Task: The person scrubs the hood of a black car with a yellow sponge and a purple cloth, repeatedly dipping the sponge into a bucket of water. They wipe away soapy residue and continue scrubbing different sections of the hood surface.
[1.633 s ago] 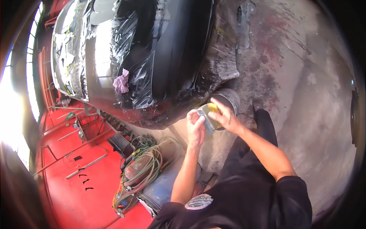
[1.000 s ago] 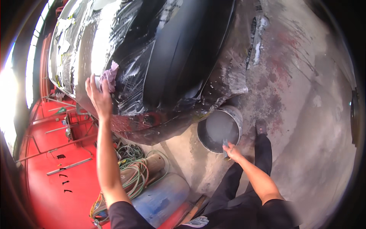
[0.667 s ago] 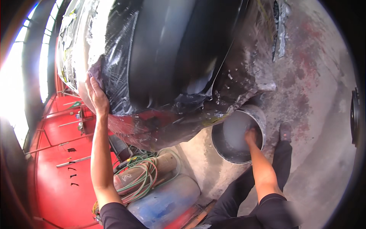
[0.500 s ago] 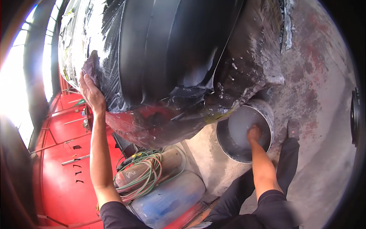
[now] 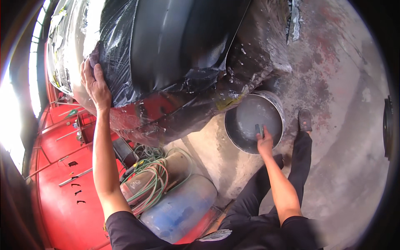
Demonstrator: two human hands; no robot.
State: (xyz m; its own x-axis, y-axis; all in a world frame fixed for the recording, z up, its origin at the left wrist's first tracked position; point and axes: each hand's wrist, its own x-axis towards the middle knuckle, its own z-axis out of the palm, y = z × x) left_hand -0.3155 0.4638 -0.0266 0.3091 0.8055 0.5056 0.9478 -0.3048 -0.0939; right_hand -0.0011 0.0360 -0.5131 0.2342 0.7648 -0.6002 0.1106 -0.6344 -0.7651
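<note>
Right hand [image 5: 265, 142] clasps the block [image 5: 259, 131] above the bucket [image 5: 233, 132], long axis pointing far; left hand [image 5: 98, 89] meets the purple cloth [image 5: 95, 55], can't tell if gripping!

I see a dark, near-black T-shirt [image 5: 254, 236] from my end, its left sleeve [image 5: 127, 228] and right sleeve [image 5: 298, 227] cut short, leaving both forearms bare. A pale, rounded emblem [image 5: 216, 236] sits on the chest, too foreshortened for me to read its detail. The left hand [image 5: 96, 86] and right hand [image 5: 265, 142] are bare too. Lower down I make out dark, creased trousers [image 5: 301, 160] and a dark shoe [image 5: 305, 118] with a small reddish fleck.
</note>
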